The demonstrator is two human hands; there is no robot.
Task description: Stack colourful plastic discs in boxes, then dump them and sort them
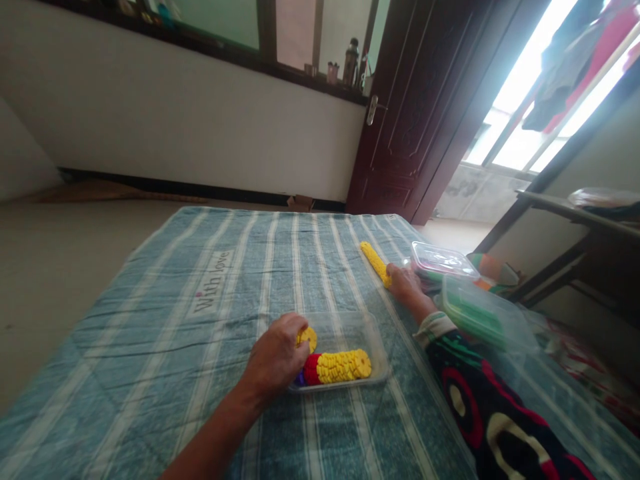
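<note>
Just at three o'clock from our left hand (277, 357), which pinches a yellow disc (307, 337), the clear tray (379, 347) holds a disc stack (345, 365). Up at two o'clock our right hand (405, 283) grips the near end of a yellow rod (374, 261); lifted so, we judge it could snap apart.

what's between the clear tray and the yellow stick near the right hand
Only bare striped cloth lies between the clear tray and the yellow stick, seen in the head view.

Left hand (275, 357) at clear tray (374, 332), right hand (405, 283) perhaps on yellow rod (374, 260)
</note>
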